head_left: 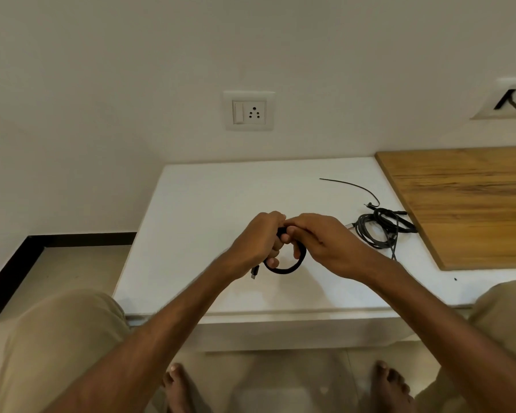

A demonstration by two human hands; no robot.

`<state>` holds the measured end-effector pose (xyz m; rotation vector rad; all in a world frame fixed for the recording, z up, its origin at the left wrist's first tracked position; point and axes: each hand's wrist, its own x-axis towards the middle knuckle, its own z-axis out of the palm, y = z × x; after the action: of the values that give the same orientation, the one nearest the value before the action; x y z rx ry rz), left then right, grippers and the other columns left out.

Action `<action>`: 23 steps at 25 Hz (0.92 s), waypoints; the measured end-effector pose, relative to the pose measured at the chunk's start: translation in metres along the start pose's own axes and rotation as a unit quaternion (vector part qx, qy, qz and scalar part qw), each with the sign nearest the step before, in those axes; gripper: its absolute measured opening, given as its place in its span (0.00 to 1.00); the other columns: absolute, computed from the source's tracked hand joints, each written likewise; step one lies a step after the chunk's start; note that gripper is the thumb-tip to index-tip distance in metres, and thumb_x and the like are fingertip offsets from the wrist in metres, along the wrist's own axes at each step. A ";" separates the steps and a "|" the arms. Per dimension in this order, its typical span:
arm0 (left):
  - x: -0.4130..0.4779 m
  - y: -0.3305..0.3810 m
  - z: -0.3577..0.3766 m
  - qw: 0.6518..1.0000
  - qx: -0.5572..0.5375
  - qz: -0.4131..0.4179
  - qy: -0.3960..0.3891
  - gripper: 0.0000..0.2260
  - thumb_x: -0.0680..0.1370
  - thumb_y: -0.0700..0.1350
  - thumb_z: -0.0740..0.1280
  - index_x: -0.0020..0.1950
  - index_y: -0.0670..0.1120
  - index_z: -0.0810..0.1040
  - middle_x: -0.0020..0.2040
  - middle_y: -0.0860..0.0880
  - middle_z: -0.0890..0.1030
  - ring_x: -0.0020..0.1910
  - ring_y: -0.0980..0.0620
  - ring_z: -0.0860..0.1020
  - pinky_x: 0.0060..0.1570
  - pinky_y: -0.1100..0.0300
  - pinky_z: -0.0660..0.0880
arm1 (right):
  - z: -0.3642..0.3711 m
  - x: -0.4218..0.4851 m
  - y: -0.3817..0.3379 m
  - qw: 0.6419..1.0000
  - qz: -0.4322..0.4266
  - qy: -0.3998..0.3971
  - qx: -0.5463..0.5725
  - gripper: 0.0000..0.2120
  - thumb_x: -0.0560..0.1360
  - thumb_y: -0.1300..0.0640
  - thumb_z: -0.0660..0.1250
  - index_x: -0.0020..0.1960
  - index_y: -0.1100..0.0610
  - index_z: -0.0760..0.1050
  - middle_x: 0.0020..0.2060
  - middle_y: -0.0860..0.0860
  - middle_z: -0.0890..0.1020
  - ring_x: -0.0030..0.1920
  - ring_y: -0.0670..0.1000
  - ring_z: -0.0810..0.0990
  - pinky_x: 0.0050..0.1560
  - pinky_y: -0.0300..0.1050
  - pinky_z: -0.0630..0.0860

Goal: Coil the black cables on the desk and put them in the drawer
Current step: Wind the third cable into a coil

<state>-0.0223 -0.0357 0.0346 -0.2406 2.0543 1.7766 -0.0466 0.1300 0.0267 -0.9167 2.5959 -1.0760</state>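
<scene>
Both my hands meet above the middle of the white desk (197, 210). My left hand (258, 242) grips a small black coiled cable (286, 268); its loop hangs below my fingers and a plug end sticks out at the lower left. My right hand (319, 242) pinches the top of the same coil. A second bundle of black cables (382, 229) lies loosely tangled on the desk to the right, apart from my hands. A thin black cable tie (352, 186) lies behind it. No drawer shows in this view.
A wooden board (471, 204) covers the desk's right side, touching the cable bundle. A wall socket (249, 111) sits above the desk. My knees and bare feet are below the desk's front edge (280, 315).
</scene>
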 end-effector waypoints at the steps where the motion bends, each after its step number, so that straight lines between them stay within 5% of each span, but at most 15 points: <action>1: 0.000 0.000 -0.002 1.000 -0.001 -0.010 -0.010 0.15 0.81 0.45 0.51 0.37 0.44 0.69 0.27 0.52 0.60 0.23 0.54 0.56 0.29 0.58 0.63 | 0.001 0.000 -0.001 1.000 0.003 -0.006 -0.014 0.13 0.84 0.61 0.57 0.50 0.58 0.80 0.39 0.50 0.80 0.39 0.48 0.79 0.44 0.44 0.75; 6: 0.000 0.002 -0.010 0.999 0.013 0.018 -0.035 0.17 0.85 0.43 0.51 0.46 0.40 0.77 0.31 0.49 0.70 0.31 0.50 0.72 0.44 0.51 0.78 | 0.003 0.002 0.006 0.995 -0.017 0.075 -0.066 0.13 0.84 0.61 0.58 0.48 0.58 0.80 0.36 0.49 0.79 0.39 0.48 0.75 0.42 0.39 0.69; 10: 0.002 -0.004 -0.020 0.995 0.012 0.080 -0.051 0.17 0.87 0.45 0.55 0.52 0.40 0.82 0.38 0.49 0.77 0.42 0.48 0.79 0.57 0.49 0.81 | 0.003 0.004 0.013 0.989 -0.003 0.144 -0.036 0.12 0.84 0.62 0.59 0.50 0.57 0.82 0.34 0.46 0.77 0.36 0.44 0.74 0.38 0.31 0.66; 13: 0.002 -0.007 -0.027 0.992 -0.011 0.104 -0.073 0.16 0.86 0.46 0.60 0.56 0.37 0.83 0.42 0.49 0.80 0.45 0.50 0.80 0.55 0.55 0.81 | 0.000 0.006 0.015 0.990 0.002 0.143 0.005 0.14 0.83 0.62 0.60 0.44 0.54 0.79 0.31 0.46 0.76 0.32 0.42 0.73 0.34 0.31 0.65; 16: 0.005 -0.007 -0.029 0.988 0.037 0.144 -0.034 0.11 0.83 0.44 0.66 0.50 0.38 0.85 0.48 0.42 0.86 0.45 0.49 0.84 0.53 0.53 0.83 | 0.000 0.007 0.019 0.989 0.014 0.141 0.033 0.16 0.84 0.62 0.60 0.40 0.52 0.77 0.29 0.46 0.75 0.29 0.44 0.71 0.32 0.34 0.64; 18: 0.007 -0.009 -0.028 0.980 0.095 0.172 0.012 0.09 0.82 0.42 0.68 0.47 0.40 0.86 0.42 0.43 0.87 0.41 0.48 0.86 0.46 0.52 0.84 | 0.002 0.008 0.020 0.989 0.024 0.136 0.055 0.18 0.84 0.61 0.60 0.38 0.48 0.77 0.28 0.45 0.75 0.28 0.44 0.70 0.33 0.36 0.65; 20: 0.008 -0.011 -0.024 0.975 0.127 0.177 0.048 0.09 0.81 0.40 0.68 0.44 0.40 0.86 0.37 0.46 0.86 0.38 0.50 0.86 0.37 0.59 0.81 | 0.001 0.007 0.021 0.990 0.040 0.108 0.078 0.17 0.85 0.60 0.59 0.42 0.47 0.79 0.32 0.47 0.80 0.31 0.43 0.75 0.35 0.36 0.71; 23: 0.008 -0.014 -0.022 0.975 0.137 0.157 0.082 0.10 0.81 0.40 0.68 0.43 0.40 0.86 0.37 0.46 0.86 0.36 0.51 0.85 0.32 0.71 0.74 | -0.002 0.010 0.032 0.988 0.089 0.084 0.097 0.15 0.86 0.56 0.57 0.55 0.58 0.82 0.43 0.51 0.85 0.45 0.48 0.83 0.45 0.44 0.82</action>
<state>-0.0287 -0.0586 0.0211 0.0225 2.5428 1.6595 -0.0704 0.1423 0.0068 -0.5624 2.5834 -1.3756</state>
